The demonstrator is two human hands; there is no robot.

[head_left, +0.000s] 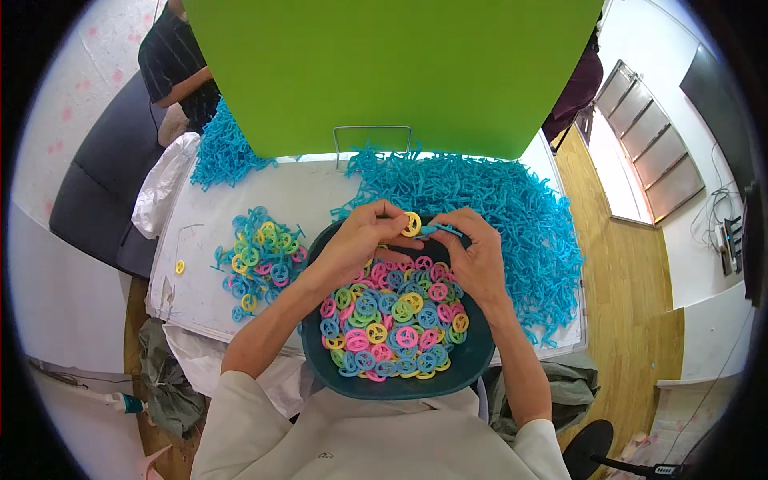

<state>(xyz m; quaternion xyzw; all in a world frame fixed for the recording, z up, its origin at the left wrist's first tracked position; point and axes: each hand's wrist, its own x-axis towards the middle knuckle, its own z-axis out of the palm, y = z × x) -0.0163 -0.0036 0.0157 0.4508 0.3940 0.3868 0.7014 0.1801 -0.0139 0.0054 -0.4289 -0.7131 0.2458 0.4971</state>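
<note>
Above the basin's far side, my left hand [362, 240] pinches a small yellow plastic wheel [412, 225] between thumb and fingers. My right hand [478, 254] grips a thin blue plastic stick piece [446, 230], its end close to or touching the wheel; I cannot tell which. Below both hands sits a dark green basin [392, 393] of loose pink, blue, green and yellow wheels [406, 336]. To the right spreads a big heap of blue stick pieces [520, 232]. Left of the basin lies a small pile of wheels with blue sticks [262, 260].
A green board [392, 72] stands at the table's back, with a metal wire stand [372, 128] before it. Another blue heap [226, 148] lies back left, near a seated person [178, 64]. One yellow wheel [180, 266] rests on the white table [200, 216] at left.
</note>
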